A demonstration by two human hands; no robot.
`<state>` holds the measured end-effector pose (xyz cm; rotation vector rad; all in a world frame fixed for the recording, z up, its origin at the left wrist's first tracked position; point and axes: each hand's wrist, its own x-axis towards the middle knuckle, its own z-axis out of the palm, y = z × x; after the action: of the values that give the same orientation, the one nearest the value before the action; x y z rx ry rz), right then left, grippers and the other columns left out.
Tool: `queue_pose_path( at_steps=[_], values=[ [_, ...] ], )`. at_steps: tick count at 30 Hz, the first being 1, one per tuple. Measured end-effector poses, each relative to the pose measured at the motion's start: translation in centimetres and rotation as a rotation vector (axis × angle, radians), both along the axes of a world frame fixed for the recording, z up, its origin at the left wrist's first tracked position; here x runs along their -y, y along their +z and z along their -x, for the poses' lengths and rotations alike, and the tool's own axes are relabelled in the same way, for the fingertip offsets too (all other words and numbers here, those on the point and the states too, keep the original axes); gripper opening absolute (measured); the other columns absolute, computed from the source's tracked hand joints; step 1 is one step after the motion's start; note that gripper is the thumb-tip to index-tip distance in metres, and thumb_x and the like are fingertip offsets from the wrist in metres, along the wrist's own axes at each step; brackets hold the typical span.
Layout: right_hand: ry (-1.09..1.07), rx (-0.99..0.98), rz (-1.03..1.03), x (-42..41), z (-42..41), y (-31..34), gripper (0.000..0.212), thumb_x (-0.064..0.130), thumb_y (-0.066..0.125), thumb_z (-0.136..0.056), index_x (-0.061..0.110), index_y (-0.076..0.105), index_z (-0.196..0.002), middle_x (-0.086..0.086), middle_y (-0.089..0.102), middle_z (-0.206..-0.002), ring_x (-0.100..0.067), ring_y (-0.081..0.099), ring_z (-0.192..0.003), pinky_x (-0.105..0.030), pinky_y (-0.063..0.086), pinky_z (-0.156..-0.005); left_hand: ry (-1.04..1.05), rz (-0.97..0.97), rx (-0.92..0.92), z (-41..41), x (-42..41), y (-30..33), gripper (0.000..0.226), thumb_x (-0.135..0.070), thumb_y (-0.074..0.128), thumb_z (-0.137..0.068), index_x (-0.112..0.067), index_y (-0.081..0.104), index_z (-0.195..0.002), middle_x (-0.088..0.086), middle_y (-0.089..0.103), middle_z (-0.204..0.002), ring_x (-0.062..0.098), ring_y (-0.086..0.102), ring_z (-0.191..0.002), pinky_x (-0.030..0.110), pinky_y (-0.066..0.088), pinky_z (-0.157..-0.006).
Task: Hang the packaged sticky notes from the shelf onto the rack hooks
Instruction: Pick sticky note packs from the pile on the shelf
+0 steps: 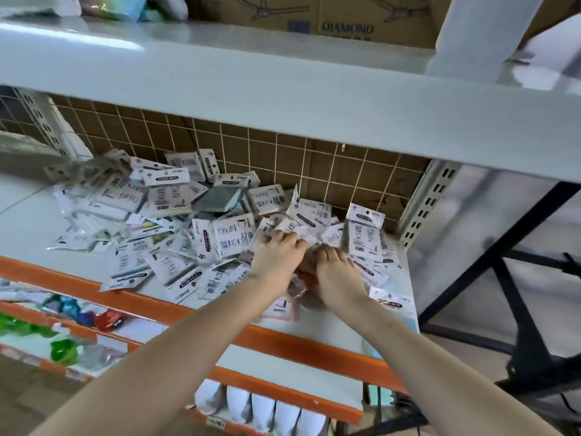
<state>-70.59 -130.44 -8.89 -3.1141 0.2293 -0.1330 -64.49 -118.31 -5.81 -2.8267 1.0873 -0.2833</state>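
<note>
Left hand (276,253) and right hand (338,272) grip sticky-note packs (295,278) on shelf (333,328); light, slippery film (pinch header card).

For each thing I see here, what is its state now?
left hand: fingers curled, gripping packets in the pile
right hand: fingers curled, gripping packets
sticky note packets: loose heap on the shelf, none hung
shelf: holds the heap
cardboard box: on the upper shelf

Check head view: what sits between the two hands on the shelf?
Head view: a bunch of clear packets lies between the left hand and right hand, both gripping it, on the shelf.
</note>
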Motion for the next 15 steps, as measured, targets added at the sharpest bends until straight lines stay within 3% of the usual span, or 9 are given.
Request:
queue_pose_path(
  at_steps=[5, 8, 10, 12, 14, 15],
  values=[
    [-0.07, -0.05, 0.127, -2.1, 0.0, 0.3, 0.053, 0.018, 0.044, -0.096, -0.003, 0.027, -0.141, -0.021, 0.035, -0.144, -0.035, 0.034, -0.132, -0.044, 0.032, -0.108, -0.137, 0.111, -0.029, -1.3, -2.7, 0.6, 0.06, -0.016, 0.065, -0.084, -0.023, 0.036, -0.137, 0.001, 0.046, -0.135, 0.027, 0.051, -0.119, 0.045, 0.047, -0.094],
    [-0.1, -0.046, 0.095, -2.4, -0.2, 1.0, 0.048, 0.018, 0.045, -0.095, 0.0, 0.031, -0.138, -0.02, 0.044, -0.138, -0.036, 0.043, -0.128, -0.044, 0.041, -0.099, -0.124, 0.388, -0.067, -2.3, -4.6, 1.2, 0.047, -0.018, 0.058, -0.088, -0.018, 0.042, -0.132, 0.006, 0.058, -0.114, 0.019, 0.06, -0.088, 0.024, 0.05, -0.067],
    [-0.156, 0.055, -0.085, -2.3, -0.2, 1.8, 0.037, 0.019, 0.044, -0.096, 0.005, 0.037, -0.13, -0.013, 0.057, -0.118, -0.033, 0.059, -0.105, -0.036, 0.05, -0.073, -0.049, 0.61, -0.148, -3.4, -5.8, 1.7, 0.043, -0.008, 0.057, -0.086, -0.014, 0.047, -0.127, 0.006, 0.058, -0.095, 0.012, 0.049, -0.07, 0.014, 0.037, -0.054],
    [-0.245, 0.185, -0.335, -2.3, -0.3, 2.8, 0.021, 0.019, 0.043, -0.097, 0.013, 0.041, -0.117, -0.004, 0.055, -0.09, -0.019, 0.058, -0.069, -0.018, 0.038, -0.045, 0.037, 0.794, -0.292, -4.9, -6.9, 2.4, 0.041, 0.002, 0.056, -0.082, -0.008, 0.051, -0.121, 0.006, 0.057, -0.088, 0.011, 0.044, -0.064, 0.012, 0.033, -0.05],
    [-0.381, 0.322, -0.731, -2.3, -0.7, 3.5, 0.01, 0.012, 0.043, -0.095, 0.019, 0.043, -0.101, -0.001, 0.052, -0.078, -0.009, 0.05, -0.054, -0.012, 0.031, -0.036, 0.149, 1.001, -0.55, -6.1, -8.0, 2.9, 0.037, 0.006, 0.055, -0.081, -0.004, 0.051, -0.117, 0.003, 0.057, -0.079, 0.014, 0.049, -0.057, 0.013, 0.037, -0.043],
    [-0.459, 0.387, -1.001, -2.6, -0.8, 4.0, 0.008, 0.009, 0.044, -0.094, 0.016, 0.046, -0.097, -0.002, 0.055, -0.077, -0.008, 0.053, -0.057, -0.011, 0.037, -0.037, 0.201, 1.128, -0.723, -6.5, -8.5, 3.2, 0.036, 0.006, 0.055, -0.083, -0.002, 0.05, -0.117, 0.004, 0.059, -0.081, 0.017, 0.053, -0.06, 0.02, 0.045, -0.048]
  ],
)
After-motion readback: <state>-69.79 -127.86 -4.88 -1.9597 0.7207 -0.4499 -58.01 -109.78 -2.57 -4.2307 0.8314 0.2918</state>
